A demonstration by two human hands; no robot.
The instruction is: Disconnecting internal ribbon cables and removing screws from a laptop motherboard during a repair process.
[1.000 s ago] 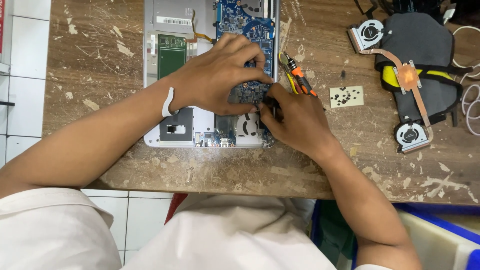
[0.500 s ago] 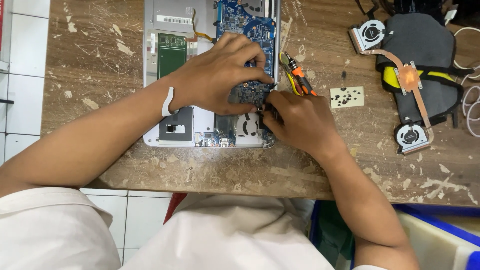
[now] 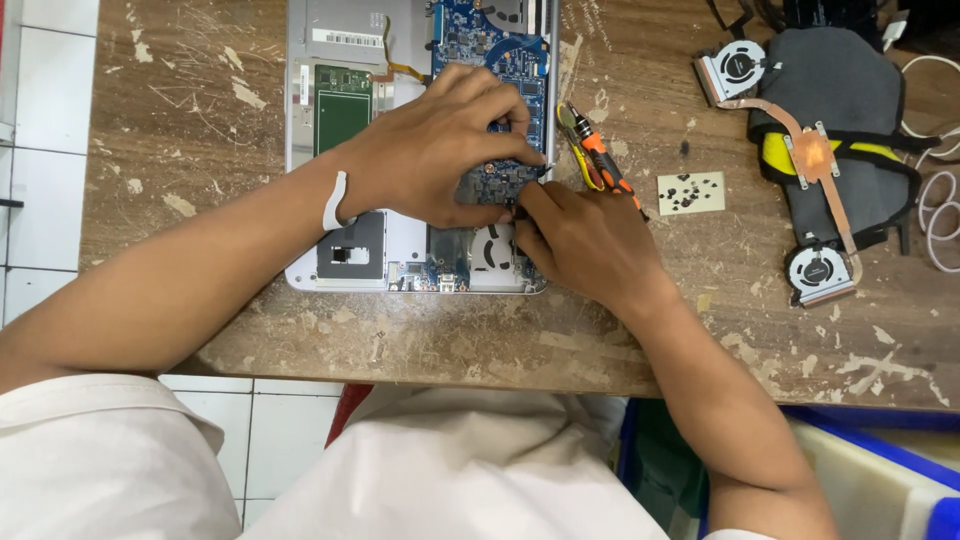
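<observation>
An opened silver laptop base (image 3: pixel 330 40) lies on the worn wooden table with its blue circuit board (image 3: pixel 480 40) exposed. My left hand (image 3: pixel 440 150), with a white band at the wrist, lies over the board, its fingers curled around the board's right edge. My right hand (image 3: pixel 585 240) meets it from the right. Its curled fingertips touch the board's lower part just below my left thumb, and what they pinch is hidden. An orange and black screwdriver (image 3: pixel 600 155) lies on the table right beside my right hand.
A white card with small dark screws (image 3: pixel 690 192) lies to the right of the screwdriver. Further right, a copper heat pipe (image 3: pixel 810 155) with two fans (image 3: pixel 818 272) rests on a dark grey pouch (image 3: pixel 830 80). White cable (image 3: pixel 935 220) at the right edge; blue bin (image 3: pixel 880 450) below the table.
Both hands stay at the same spot on the circuit board; only slight finger movement shows.
</observation>
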